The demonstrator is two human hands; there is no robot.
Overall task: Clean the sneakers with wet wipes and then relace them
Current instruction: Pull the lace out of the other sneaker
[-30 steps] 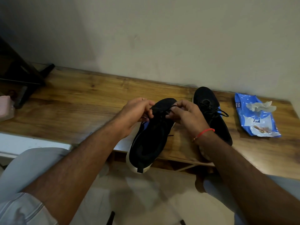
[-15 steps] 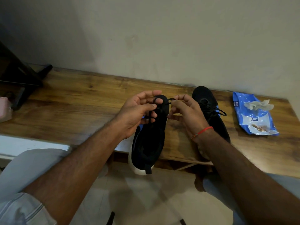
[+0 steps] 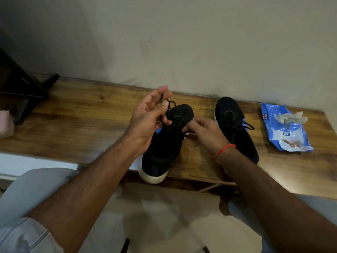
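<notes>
My left hand [image 3: 147,121] has lifted since a moment ago, drawing the lace [image 3: 168,106] up off the near shoe [image 3: 164,143], pinched between thumb and fingers, palm turned up. My right hand [image 3: 204,133] has dropped lower, its fingers closed on the lace at the shoe's eyelets. That shoe's white heel overhangs the table [image 3: 82,121] edge. The 2nd shoe [image 3: 235,125] lies just right, laced. The wipes pack [image 3: 284,132] sits farther right.
</notes>
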